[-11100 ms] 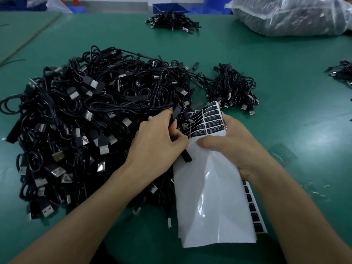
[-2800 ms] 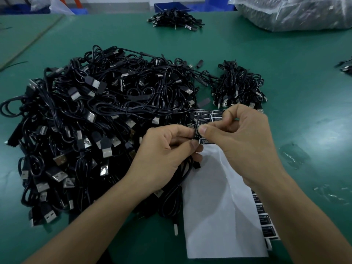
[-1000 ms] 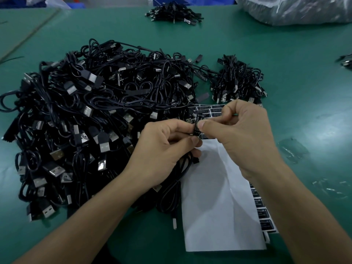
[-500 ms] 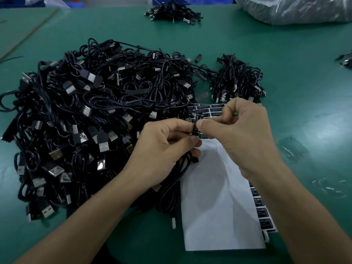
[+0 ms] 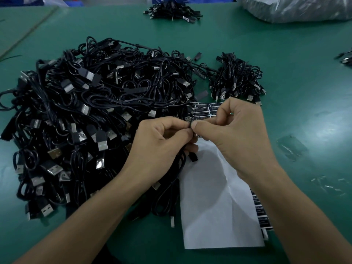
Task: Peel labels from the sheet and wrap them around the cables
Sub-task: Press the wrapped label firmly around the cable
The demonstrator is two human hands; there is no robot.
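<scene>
Head view, frame centre: left hand pinches one black cable while the right hand fingers press a label around it, above the label sheet on the green surface. Risk, as judged: a skewed or self-stuck label, should the thin cable twist in the pinch. Surroundings: cable pile at left crowding the sheet's edge; smaller bundle above the hands; plastic bag upper right.
</scene>
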